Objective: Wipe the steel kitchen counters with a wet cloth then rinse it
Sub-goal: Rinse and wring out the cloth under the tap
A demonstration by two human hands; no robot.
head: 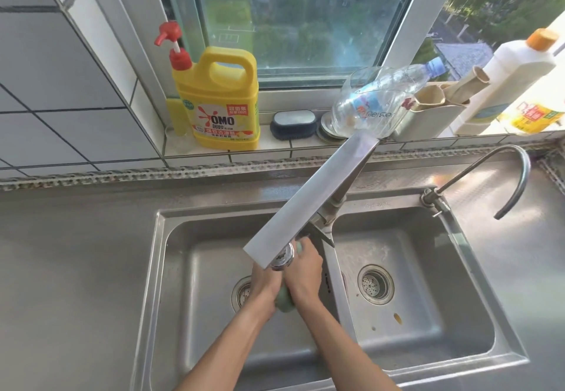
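— Where was the green cloth (285, 300) in the head view?

— In the left basin of the sink (171, 268), under the flat faucet spout (308, 201), bunched between both hands.

— And each grip?

— The left hand (265, 283) and right hand (302, 271) were both pressed tight around it. The steel bench (76, 237) ran off to the left.

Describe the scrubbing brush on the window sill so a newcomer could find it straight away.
Start at the window sill behind the double sink. Just right of the big yellow detergent jug lies the scrubbing brush, beside a stack of small metal discs. It is the only dark blue item there, low and oval with a silvery top.
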